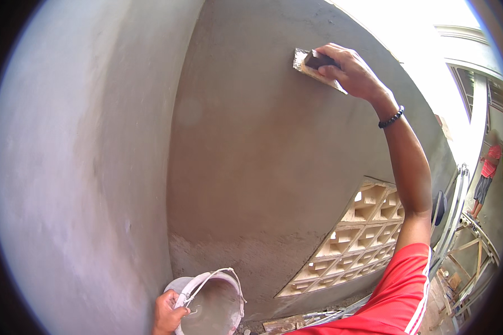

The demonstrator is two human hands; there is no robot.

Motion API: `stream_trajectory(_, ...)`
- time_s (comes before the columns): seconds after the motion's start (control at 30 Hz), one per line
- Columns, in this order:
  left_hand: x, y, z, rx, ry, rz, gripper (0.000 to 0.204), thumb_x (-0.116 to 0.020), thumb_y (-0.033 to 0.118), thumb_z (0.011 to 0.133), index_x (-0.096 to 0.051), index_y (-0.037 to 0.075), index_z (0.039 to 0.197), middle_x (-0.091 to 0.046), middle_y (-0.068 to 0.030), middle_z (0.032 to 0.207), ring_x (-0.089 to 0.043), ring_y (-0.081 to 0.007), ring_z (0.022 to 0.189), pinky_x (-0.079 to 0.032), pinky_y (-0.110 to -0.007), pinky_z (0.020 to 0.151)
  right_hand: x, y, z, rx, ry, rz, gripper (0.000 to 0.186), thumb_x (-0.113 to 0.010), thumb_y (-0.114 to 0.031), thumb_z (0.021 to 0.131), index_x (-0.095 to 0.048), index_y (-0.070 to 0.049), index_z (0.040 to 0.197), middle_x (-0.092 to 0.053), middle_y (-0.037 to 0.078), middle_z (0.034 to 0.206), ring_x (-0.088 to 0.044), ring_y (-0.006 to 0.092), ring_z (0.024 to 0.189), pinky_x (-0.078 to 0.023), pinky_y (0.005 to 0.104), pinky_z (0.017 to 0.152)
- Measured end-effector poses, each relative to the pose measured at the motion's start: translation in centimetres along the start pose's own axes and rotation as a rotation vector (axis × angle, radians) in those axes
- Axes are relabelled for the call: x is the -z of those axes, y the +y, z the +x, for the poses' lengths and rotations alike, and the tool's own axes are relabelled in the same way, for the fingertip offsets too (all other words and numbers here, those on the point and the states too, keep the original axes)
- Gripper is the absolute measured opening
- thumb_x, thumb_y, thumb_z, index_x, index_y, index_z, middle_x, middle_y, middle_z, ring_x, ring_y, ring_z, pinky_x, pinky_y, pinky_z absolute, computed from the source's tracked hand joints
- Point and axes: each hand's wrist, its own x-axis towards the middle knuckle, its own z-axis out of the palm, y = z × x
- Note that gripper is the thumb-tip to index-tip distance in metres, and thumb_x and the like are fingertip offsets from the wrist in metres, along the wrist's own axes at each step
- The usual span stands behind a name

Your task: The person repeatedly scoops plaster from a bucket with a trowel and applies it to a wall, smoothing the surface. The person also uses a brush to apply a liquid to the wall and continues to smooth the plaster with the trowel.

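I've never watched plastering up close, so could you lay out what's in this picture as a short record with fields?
Place: corner of two grey rendered walls
Right hand: raised high, gripping a wooden float pressed flat on the wall
Left hand: low, holding the rim of a pale bucket
Bucket contents: grey wet mix, wire handle lying over the rim
Wrist: dark bead bracelet
Clothing: red sleeve with white stripes
Wall feature: slanted panel of pale vent blocks
Background: another person standing at right

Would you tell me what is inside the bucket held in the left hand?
The bucket shows a grey, mortar-smeared inner wall. Its bottom lies outside the picture, so any contents are unseen. The left hand grips its rim.
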Motion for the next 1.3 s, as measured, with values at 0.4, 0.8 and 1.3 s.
stream_trajectory(0.4, 0.5, -0.5, 1.0, 0.020, -0.049, 0.068, 0.020, -0.066, -0.001, 0.054, -0.053, 0.003, 0.069, -0.055, -0.0015, 0.065, -0.051, -0.0091, 0.062, -0.040, -0.026, 0.058, 0.7, 4.2, 1.8, -0.147, 0.180, -0.251, 0.040, -0.058, -0.013, 0.086, -0.053, 0.001, 0.123, -0.058, 0.017, 0.120, -0.053, 0.0291, 0.115, -0.040, 0.0367, 0.098)
stream_trajectory(0.8, 0.2, 0.2, 1.3, 0.032, -0.063, 0.071, 0.021, -0.067, -0.001, 0.054, -0.052, 0.003, 0.069, -0.055, -0.0008, 0.066, -0.050, -0.0088, 0.063, -0.040, -0.025, 0.059, 7.3, 3.0, 4.1, -0.248, 0.146, 0.206, 0.043, -0.059, -0.022, 0.088, -0.054, 0.001, 0.124, -0.068, 0.015, 0.092, -0.065, 0.0185, 0.078, -0.050, 0.0323, 0.074)
stream_trajectory(1.3, 0.1, 0.0, 1.6, 0.021, -0.069, 0.071, 0.020, -0.065, -0.002, 0.055, -0.053, 0.003, 0.070, -0.054, -0.0002, 0.066, -0.049, -0.0081, 0.062, -0.039, -0.024, 0.058, 2.5, 3.3, 0.0, -0.326, 0.227, 0.073, 0.040, -0.059, -0.019, 0.088, -0.054, 0.002, 0.122, -0.066, 0.014, 0.104, -0.063, 0.0184, 0.093, -0.049, 0.0296, 0.081)
